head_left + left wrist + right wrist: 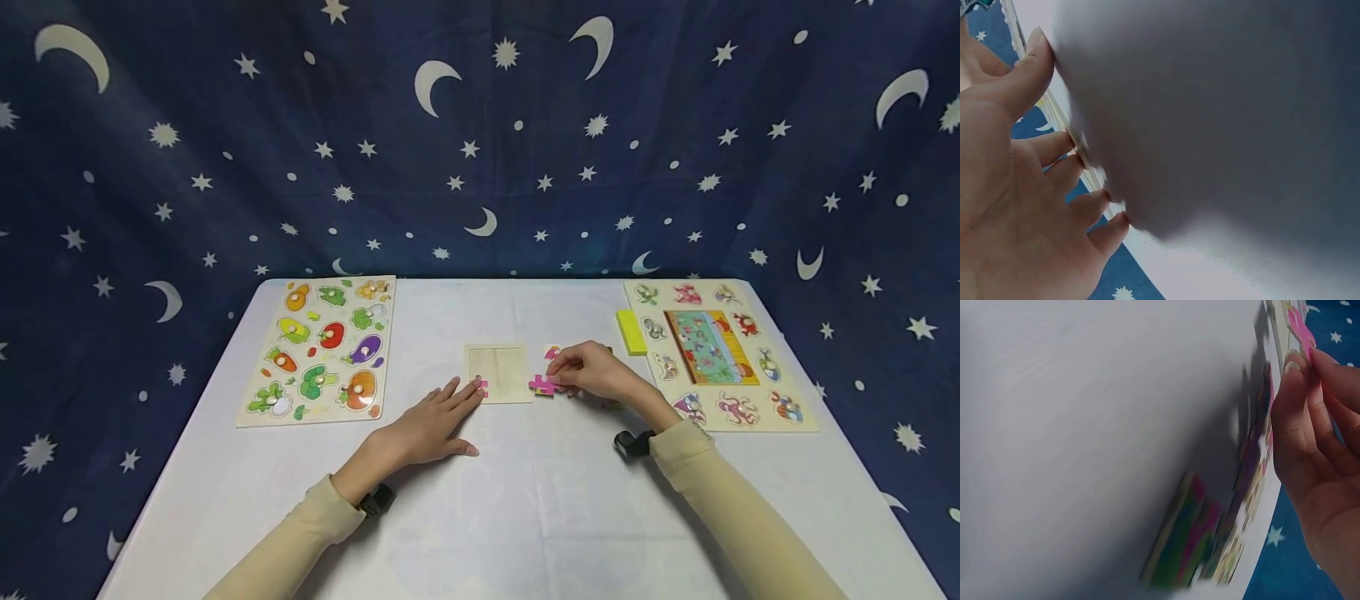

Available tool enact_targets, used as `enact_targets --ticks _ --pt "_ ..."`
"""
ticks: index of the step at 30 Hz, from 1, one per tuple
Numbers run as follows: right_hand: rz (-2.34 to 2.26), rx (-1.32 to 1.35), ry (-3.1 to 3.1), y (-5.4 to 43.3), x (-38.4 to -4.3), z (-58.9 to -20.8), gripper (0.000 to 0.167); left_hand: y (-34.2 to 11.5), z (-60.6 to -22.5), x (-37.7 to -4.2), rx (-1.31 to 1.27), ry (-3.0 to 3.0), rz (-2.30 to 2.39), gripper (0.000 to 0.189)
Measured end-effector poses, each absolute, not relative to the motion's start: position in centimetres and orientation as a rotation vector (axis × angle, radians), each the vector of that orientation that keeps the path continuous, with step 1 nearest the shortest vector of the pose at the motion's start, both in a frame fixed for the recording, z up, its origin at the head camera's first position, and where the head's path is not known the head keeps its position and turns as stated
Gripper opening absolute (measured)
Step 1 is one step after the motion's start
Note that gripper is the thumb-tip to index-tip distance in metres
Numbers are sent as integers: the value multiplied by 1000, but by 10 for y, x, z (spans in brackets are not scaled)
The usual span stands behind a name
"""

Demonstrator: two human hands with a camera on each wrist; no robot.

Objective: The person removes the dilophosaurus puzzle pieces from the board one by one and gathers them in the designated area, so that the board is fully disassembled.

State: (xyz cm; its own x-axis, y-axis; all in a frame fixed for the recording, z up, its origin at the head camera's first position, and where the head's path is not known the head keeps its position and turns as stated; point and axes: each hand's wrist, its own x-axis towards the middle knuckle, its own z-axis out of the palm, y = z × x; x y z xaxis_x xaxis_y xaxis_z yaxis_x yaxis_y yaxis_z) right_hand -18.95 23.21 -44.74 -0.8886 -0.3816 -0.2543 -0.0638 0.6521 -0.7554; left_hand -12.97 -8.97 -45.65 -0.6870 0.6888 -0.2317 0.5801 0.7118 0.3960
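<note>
A small square wooden puzzle tray lies on the white table in front of me. My left hand is spread flat at its left side, the index fingertip touching a pink puzzle piece in the tray's lower left corner. To the right of the tray, my right hand pinches a pink jigsaw piece between thumb and forefinger, as the right wrist view shows. Several colourful loose pieces lie on the table beneath that hand, which hides most of them from the head view. Another piece shows just beyond its fingers.
A vegetable peg board lies at the left. At the right is a sea-animal board with a picture panel on it. A yellow block sits by its left edge. Dark starry cloth hangs behind the table.
</note>
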Motion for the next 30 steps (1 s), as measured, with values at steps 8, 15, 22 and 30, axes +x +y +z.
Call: enact_targets --ticks 8,15,22,30 --pt "-1116 -274 2478 262 -178 -449 15 -88 -456 -130 996 2555 402 89" --pt "-1110 -290 2506 279 -173 -454 15 -88 -455 -131 1001 2561 392 89" --pt "-1047 -328 2537 284 -172 -453 16 -90 -454 -130 1024 2565 425 89" --pt "-994 -348 2584 284 -173 -453 14 -90 -453 -131 1029 2570 437 89"
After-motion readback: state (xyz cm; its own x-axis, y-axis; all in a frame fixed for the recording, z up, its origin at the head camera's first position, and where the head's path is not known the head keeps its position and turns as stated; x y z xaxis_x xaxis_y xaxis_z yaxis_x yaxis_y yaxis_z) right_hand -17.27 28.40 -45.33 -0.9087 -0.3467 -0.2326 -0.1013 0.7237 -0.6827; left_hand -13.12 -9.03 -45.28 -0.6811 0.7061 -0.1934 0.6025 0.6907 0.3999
